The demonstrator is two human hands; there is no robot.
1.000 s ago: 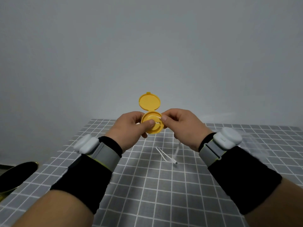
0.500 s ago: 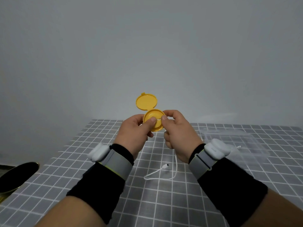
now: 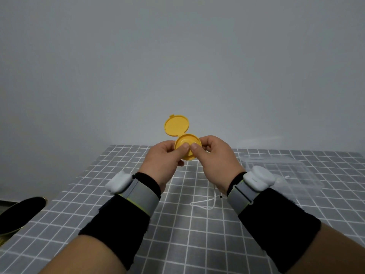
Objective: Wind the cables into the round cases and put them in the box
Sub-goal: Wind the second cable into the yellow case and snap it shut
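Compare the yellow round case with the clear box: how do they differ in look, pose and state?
The yellow case is round and opaque; the clear box is rectangular and see-through. The yellow case is held up by the left hand and right hand; the clear box rests on the table. The yellow case has its hinged lid swung open; the clear box's lid cannot be made out. Both are containers.

Yellow case [image 3: 187, 139] — left hand [image 3: 164, 165], right hand [image 3: 217, 163]
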